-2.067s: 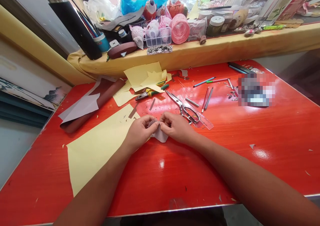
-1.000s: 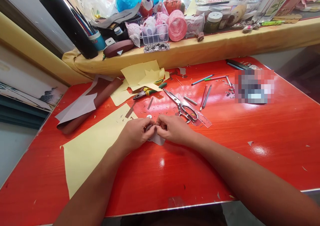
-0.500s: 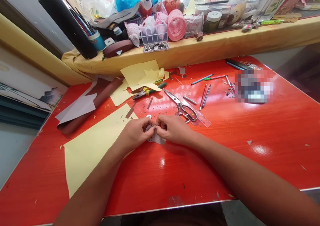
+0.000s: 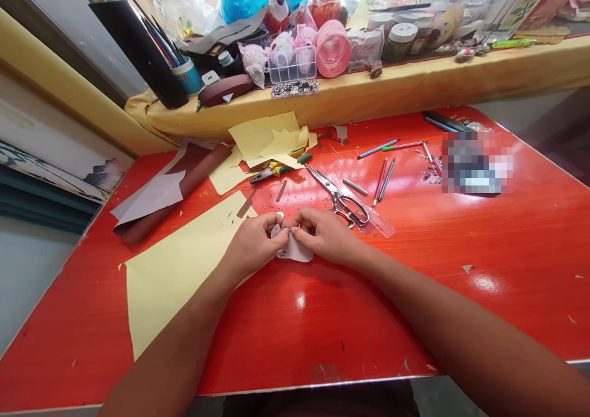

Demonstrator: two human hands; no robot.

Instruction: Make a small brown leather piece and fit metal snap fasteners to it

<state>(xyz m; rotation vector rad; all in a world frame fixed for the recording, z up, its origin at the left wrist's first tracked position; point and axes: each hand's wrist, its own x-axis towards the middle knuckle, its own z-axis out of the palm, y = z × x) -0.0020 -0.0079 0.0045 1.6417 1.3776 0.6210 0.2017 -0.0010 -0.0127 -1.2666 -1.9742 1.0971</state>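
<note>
Both hands meet over the red table point(image 4: 359, 319), their fingertips nearly touching. Between them is a small pale grey piece point(image 4: 298, 250), with dark and shiny round spots at its left side. My left hand point(image 4: 251, 242) pinches the piece's upper edge from the left. From the right, my right hand point(image 4: 325, 236) pinches at the same edge; any tiny part between the fingertips is too small to make out. A small white round item point(image 4: 279, 215) shows just behind the left fingertips. Metal scissors point(image 4: 338, 199) lie beyond my right hand, partly over a clear ruler point(image 4: 380, 222).
A large yellow sheet point(image 4: 179, 282) lies under my left forearm. Farther back are pliers point(image 4: 276, 171), yellow scraps point(image 4: 265, 137), a rolled brown sheet point(image 4: 203, 171), pencils point(image 4: 386, 180) and a blurred dark object point(image 4: 474, 165). The ledge point(image 4: 341, 94) behind holds jars and boxes.
The view has shifted slightly, so the scene sits a little farther right. More of the pale grey piece shows below the fingertips; both hands keep their pinch.
</note>
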